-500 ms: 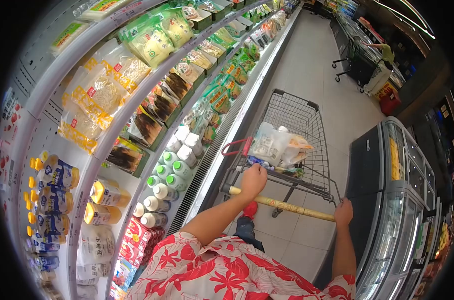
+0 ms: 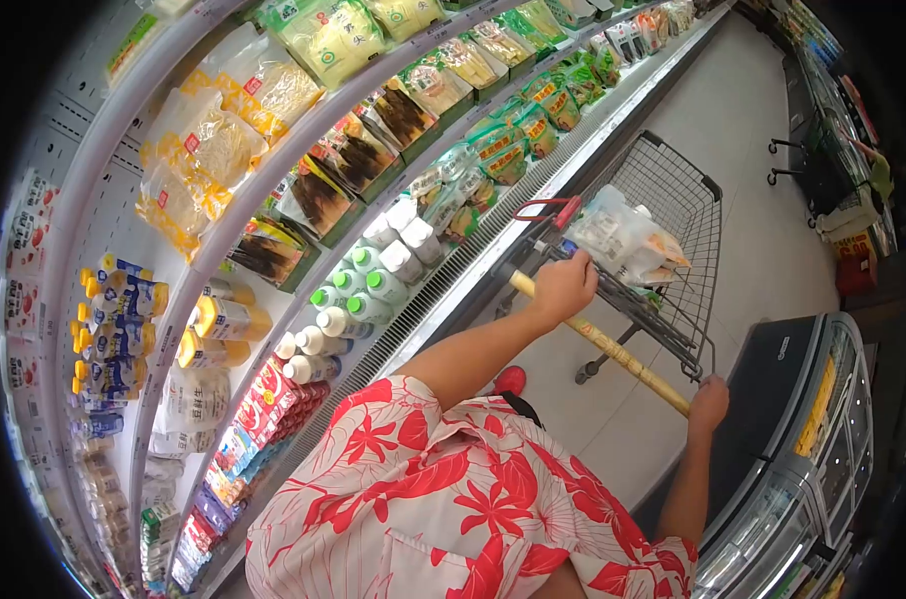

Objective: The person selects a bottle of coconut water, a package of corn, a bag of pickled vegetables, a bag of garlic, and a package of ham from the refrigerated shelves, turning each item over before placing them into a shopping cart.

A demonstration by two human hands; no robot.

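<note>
A shopping cart stands ahead of me, with a yellow handle bar. My left hand is closed at the left part of the bar, its wrist over it; the fingertips are hidden. At the bar's right end, my right hand is closed around it. Inside the basket lies a white plastic bag with items in it, some showing orange. A red part with a loop sits at the cart's left rear corner.
Refrigerated shelves run along my left, stocked with bagged noodles, bottles with green caps and other packs. A chest freezer stands close on the right. Farther off are another cart and part of a person.
My view has turned left, so the cart, both hands and the freezer sit farther right in the frame. Both hands stay on the handle bar.
</note>
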